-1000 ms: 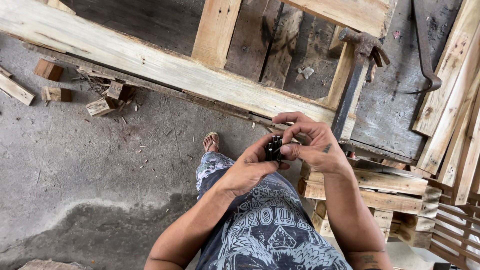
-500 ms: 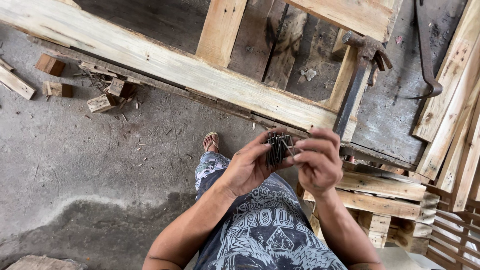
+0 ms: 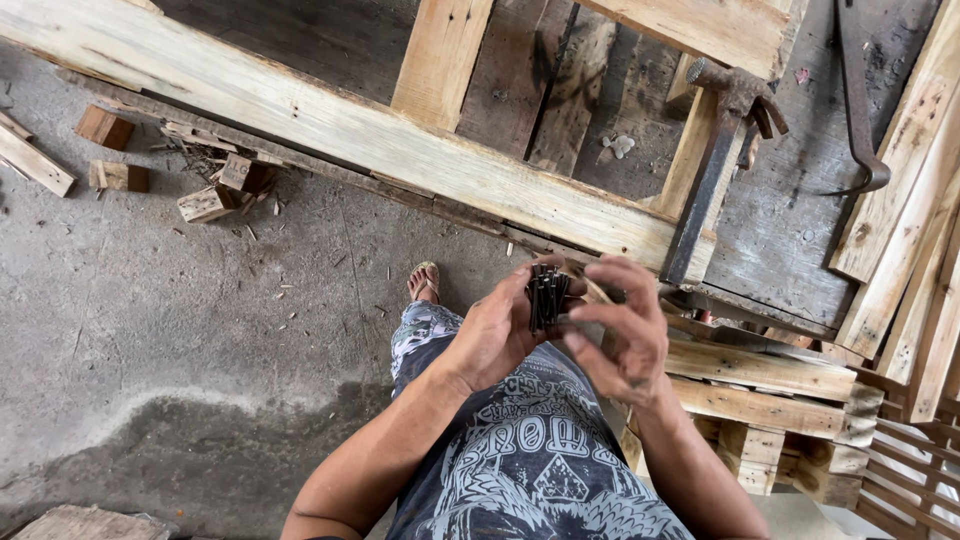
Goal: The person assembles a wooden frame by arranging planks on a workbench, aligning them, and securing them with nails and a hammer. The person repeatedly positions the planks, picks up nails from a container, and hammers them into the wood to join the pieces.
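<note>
My left hand grips a bundle of dark nails, their points standing upward between the fingers. My right hand is against the bundle from the right, fingertips pinching at the nails. Both hands are held in front of my body, above my patterned shorts and a sandalled foot. Just beyond the hands a claw hammer leans on a long pale wooden beam of a pallet frame.
Small wood offcuts lie on the concrete floor at left. A curved metal pry bar rests on dark boards at upper right. Stacked pallet slats stand to my right, and more planks lean along the right edge.
My hands have drawn slightly closer to me. The right hand shifted from over the bundle to its right side, and the nails now stand more upright in the left hand.
</note>
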{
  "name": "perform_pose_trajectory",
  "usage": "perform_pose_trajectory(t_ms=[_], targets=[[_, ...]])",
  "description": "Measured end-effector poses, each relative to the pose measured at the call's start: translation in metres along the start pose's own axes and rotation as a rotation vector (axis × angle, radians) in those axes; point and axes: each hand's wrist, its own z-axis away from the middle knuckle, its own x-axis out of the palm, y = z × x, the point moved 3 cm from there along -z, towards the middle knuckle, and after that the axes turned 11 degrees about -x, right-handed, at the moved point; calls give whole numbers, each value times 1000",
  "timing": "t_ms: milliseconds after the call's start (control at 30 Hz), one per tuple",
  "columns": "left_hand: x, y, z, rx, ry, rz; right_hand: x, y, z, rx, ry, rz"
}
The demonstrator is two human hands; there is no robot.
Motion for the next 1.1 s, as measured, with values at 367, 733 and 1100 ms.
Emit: perform_pose_trajectory(t_ms=[367, 733, 1100], targets=[[-1, -6, 1, 7, 14, -78, 5, 2, -26, 292, -106, 169], [-8, -7, 2, 22, -7, -15, 1, -1, -41, 62, -316, 331], [-4, -5, 4, -25, 4, -17, -2, 6, -40, 169, -299, 46]])
